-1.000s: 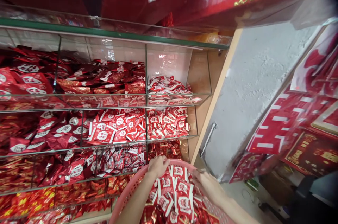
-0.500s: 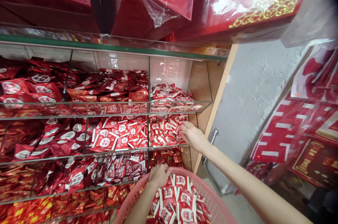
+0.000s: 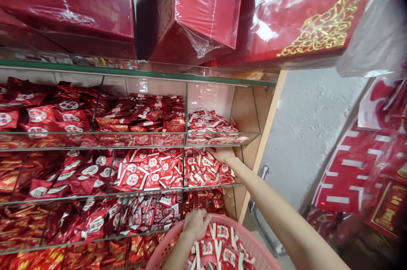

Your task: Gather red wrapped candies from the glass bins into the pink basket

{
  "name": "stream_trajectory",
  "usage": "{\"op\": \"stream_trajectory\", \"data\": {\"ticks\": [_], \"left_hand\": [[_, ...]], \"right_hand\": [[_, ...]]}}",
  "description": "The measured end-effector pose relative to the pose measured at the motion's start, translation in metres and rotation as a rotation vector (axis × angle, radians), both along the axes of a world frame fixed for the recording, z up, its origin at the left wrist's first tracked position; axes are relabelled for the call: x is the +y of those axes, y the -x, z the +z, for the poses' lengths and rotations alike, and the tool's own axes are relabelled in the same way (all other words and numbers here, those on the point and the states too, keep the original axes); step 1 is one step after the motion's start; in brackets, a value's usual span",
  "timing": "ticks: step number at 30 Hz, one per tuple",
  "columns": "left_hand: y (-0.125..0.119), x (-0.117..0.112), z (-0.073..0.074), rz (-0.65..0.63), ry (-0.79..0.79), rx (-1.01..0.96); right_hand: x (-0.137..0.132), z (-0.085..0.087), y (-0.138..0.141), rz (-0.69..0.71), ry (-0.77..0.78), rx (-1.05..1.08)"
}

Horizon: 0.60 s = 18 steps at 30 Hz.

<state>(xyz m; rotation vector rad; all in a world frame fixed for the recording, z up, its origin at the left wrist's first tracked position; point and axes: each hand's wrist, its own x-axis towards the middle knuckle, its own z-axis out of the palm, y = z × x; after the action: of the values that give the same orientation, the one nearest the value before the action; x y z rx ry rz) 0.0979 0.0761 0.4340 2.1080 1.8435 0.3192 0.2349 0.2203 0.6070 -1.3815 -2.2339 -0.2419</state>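
Observation:
A pink plastic basket (image 3: pixel 254 242) at the bottom holds several red-and-white candy packets (image 3: pixel 222 249). My left hand (image 3: pixel 196 222) grips the basket's far rim, fingers curled over it. My right hand (image 3: pixel 223 154) reaches deep into the right compartment of the second shelf row, over a pile of similar red-and-white packets (image 3: pixel 203 168); its fingers are hidden under the glass shelf (image 3: pixel 219 138) above.
Glass-divided shelves (image 3: pixel 95 134) hold piles of red wrapped sweets in many compartments. Large red boxes in plastic wrap (image 3: pixel 197 11) sit on top. A wooden side panel (image 3: pixel 263 134) and a grey wall (image 3: pixel 311 121) stand right, with red paper goods (image 3: pixel 356 168) beyond.
My right hand left the basket, rose to the second shelf row and has now pushed further back into that compartment. My left hand stays on the basket rim. The view tilted up.

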Motion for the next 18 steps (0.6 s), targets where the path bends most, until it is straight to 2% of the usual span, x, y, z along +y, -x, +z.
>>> {"op": "stream_trajectory", "data": {"ticks": [4, 10, 18], "left_hand": [[0.0, 0.001, -0.001, -0.002, 0.005, 0.006], [0.0, 0.001, -0.004, -0.006, 0.0, -0.005], [0.001, 0.002, -0.005, -0.012, 0.0, -0.013]], "right_hand": [[-0.002, 0.0, -0.005, 0.021, 0.063, 0.007], [-0.017, -0.013, -0.01, 0.04, 0.034, 0.08], [-0.047, -0.027, -0.006, 0.412, 0.024, 0.114]]}}
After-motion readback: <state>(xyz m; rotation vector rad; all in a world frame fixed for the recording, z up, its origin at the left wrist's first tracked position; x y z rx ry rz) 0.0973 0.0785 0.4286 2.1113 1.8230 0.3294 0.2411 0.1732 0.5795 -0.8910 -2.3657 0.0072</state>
